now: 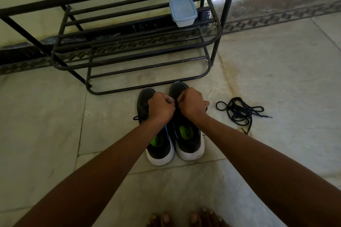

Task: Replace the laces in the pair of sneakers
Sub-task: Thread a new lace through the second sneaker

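Black mesh and white soles mark the pair: the left sneaker (156,131) and the right sneaker (186,127) stand side by side on the pale stone floor (276,72), toes pointing at the foot of a black metal shoe rack (129,46). Both hands work over the right one. The left hand (161,106) and the right hand (191,104) are curled tight, knuckles nearly touching, and between their fingertips a thin dark strand shows; it looks like the lace in the shoe (176,106), pinched from both sides, though the fists hide how it runs through the eyelets. A small loop of lace pokes out at the left sneaker's outer edge.

A loose tangle of black laces (239,111) lies on the floor just to the right of the pair, well within reach.

Judging by the grip, the step is working the lace at the upper eyelets. It should go best if each hand keeps its hold close to the eyelet, draws the two ends evenly, and leaves the tongue flat so nothing bunches. Pulling too sharply could drag the shoe against its neighbour.

One container is in sight: a pale blue lidded plastic box (183,11) on the rack's lower shelf. Its walls are cloudy and its contents cannot be made out.
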Motion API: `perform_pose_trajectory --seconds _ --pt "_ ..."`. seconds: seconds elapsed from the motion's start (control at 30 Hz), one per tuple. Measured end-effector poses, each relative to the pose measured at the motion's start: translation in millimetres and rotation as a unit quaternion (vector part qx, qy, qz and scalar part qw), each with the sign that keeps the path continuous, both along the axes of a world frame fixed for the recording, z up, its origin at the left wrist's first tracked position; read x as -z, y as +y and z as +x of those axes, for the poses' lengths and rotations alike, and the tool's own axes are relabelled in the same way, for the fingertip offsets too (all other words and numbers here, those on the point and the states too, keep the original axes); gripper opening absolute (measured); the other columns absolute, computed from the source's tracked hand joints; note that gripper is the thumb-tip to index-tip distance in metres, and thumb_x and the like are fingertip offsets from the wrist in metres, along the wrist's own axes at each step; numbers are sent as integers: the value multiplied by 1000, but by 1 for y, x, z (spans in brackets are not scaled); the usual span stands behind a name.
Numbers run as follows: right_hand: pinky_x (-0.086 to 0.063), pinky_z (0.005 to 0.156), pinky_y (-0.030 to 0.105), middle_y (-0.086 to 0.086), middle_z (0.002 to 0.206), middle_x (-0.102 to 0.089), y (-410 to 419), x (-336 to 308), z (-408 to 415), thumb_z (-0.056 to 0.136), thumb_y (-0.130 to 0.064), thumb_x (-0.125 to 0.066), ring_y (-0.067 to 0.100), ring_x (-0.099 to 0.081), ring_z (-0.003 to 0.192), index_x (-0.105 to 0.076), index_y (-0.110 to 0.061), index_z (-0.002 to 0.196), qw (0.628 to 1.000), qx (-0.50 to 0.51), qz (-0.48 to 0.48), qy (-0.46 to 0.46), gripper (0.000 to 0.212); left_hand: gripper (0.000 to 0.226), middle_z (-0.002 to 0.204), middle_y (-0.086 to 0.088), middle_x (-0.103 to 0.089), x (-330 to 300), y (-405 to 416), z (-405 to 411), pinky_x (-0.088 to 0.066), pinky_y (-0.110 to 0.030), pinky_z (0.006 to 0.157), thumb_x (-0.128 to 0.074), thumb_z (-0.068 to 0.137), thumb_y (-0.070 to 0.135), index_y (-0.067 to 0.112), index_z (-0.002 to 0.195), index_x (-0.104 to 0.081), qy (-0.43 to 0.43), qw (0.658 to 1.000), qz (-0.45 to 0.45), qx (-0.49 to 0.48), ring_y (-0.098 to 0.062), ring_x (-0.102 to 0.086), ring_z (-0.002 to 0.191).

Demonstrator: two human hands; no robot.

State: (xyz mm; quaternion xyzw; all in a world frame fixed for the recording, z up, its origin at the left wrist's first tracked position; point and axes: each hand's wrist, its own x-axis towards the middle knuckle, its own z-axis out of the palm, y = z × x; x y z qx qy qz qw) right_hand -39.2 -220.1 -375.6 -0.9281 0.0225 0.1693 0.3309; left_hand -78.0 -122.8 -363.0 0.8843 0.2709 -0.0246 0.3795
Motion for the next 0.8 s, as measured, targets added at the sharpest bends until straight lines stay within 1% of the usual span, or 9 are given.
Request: perform_pose_trajectory --seconds 0.07,0.13,0.27,0.37,0.43,0.5,0.67,0.73,0.8 --pt "-32 89 45 -3 92 -69 1 4 -1 91 -13 -66 23 -59 103 -64 -26 68 1000 6 4 0 27 15 93 -8 -77 1 1 0 -54 -23 85 -68 90 0 9 91 -80 -3 1000 -3 -5 -16 -70 88" --pt "-31 87 43 -4 91 -69 0 6 -1 91 -11 -65 22 -59 103 -63 -27 67 1000 10 13 -1 29 15 90 -7 -77 2 2 0 -60 -29 85 -69 88 0 10 89 -80 -7 1000 -13 -11 -17 -71 84" --pt "-30 80 35 0 94 -71 -2 8 1 93 -10 -63 22 -60 104 -75 -19 82 999 -3 33 0 18 14 90 -7 -77 1 2 0 -60 -29 86 -71 88 1 11 91 -81 -5 1000 -9 -13 -16 -71 84" --pt "-28 79 32 3 99 -71 -4 4 4 95 -10 -62 22 -59 106 -76 -13 90 999 -9 41 17 15 12 90 -7 -76 2 2 0 -59 -28 87 -73 87 1 10 92 -80 -2 1000 -15 -15 -17 -71 86" --pt "-26 79 31 4 102 -72 -5 1 6 96 -11 -60 20 -57 102 -76 -11 94 999 -11 40 29 16 11 90 -8 -76 2 2 0 -57 -25 86 -73 87 1 10 92 -79 -1 1000 -19 -18 -17 -71 87" --pt "-25 78 30 5 103 -72 -6 0 7 97 -11 -59 19 -57 100 -76 -10 97 999 -13 36 36 17 12 92 -8 -76 2 1 0 -55 -23 85 -73 88 1 10 92 -78 -2 1000 -20 -23 -17 -71 89" --pt "-26 76 32 3 102 -70 -3 5 4 95 -10 -60 22 -57 107 -75 -14 92 999 -2 37 24 15 11 95 -9 -75 5 2 0 -53 -22 82 -73 88 1 10 93 -77 0 999 -24 -21 -18 -70 92" --pt "-27 77 33 2 103 -69 -1 7 2 95 -10 -61 22 -57 108 -74 -16 92 999 5 30 20 15 11 95 -8 -75 5 4 2 -56 -24 83 -75 87 1 12 91 -77 6 999 -31 -24 -19 -71 92" --pt "-28 78 36 3 105 -68 2 9 2 94 -10 -62 22 -57 110 -73 -17 90 999 15 25 14 14 12 97 -8 -75 5 3 4 -58 -28 87 -75 86 1 12 90 -76 11 999 -31 -27 -19 -70 93"
